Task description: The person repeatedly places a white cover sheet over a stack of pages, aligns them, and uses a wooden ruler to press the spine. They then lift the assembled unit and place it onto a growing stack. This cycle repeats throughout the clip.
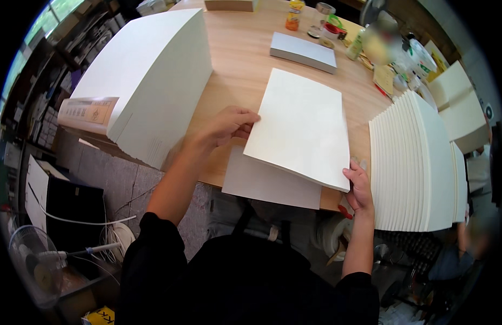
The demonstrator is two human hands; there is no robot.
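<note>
Between my hands I hold a thin cream-white block of paper sheets (299, 124), raised and tilted above the table's front edge. My left hand (233, 123) pinches its left edge, thumb on top. At its lower right corner, my right hand (359, 184) grips with the thumb on top and the other fingers partly hidden. Beneath the block lies a pale grey sheet or board (267, 181), reaching over the table edge. To the right stands a tall stack of similar cream paper blocks (399, 168). A big stack of white paper (153, 70) rises on the left, with a printed wrapper at its near end.
A flat pile of white-grey sheets (303, 51) lies farther back on the wooden table (234, 59). Behind it are an orange bottle (294, 15), tape rolls and small clutter. A fan (40, 265) stands at lower left. Another person (459, 260) is partly visible at lower right.
</note>
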